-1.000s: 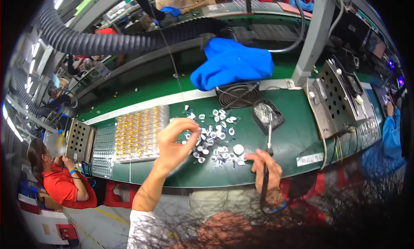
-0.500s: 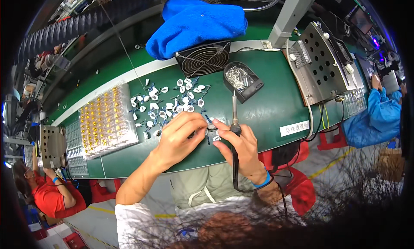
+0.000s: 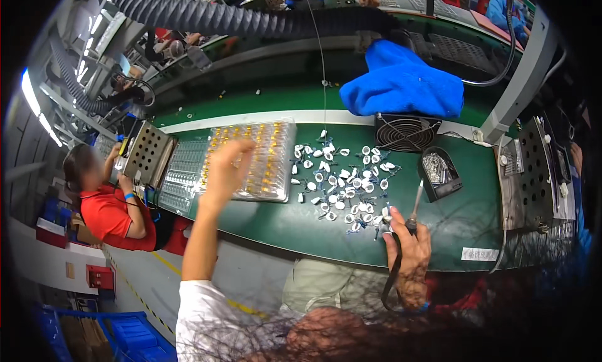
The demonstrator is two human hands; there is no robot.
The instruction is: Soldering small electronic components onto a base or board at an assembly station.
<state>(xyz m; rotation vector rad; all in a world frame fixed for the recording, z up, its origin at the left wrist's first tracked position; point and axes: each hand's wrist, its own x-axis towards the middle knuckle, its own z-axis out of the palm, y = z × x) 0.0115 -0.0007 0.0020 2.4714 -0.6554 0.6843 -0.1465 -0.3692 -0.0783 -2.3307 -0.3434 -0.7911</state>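
My right hand (image 3: 412, 255) holds a soldering iron (image 3: 417, 202), its tip pointing up and away. Thumb and forefinger of that hand are close to a small white cup-shaped part (image 3: 386, 219) at the near right of a scattered group; whether they pinch it is too small to tell. My left hand (image 3: 224, 172) is over a clear plastic tray (image 3: 283, 174) with rows of gold-coloured pieces. Its fingers are bent and smeared by motion, and what they hold, if anything, does not show. Many white cup-shaped parts (image 3: 339, 205) with dark blue wires lie between the hands.
A black bin (image 3: 446, 189) of small metal pieces stands beyond the iron. Behind it are a black fan (image 3: 406, 133) and a blue cloth (image 3: 404, 83). Perforated metal boxes (image 3: 149, 154) stand at both ends. A person in red (image 3: 119, 218) sits at the left.
My left hand has left the white parts beside my right hand and moved left over the tray. The right hand keeps the soldering iron. The whole view has turned toward the left.
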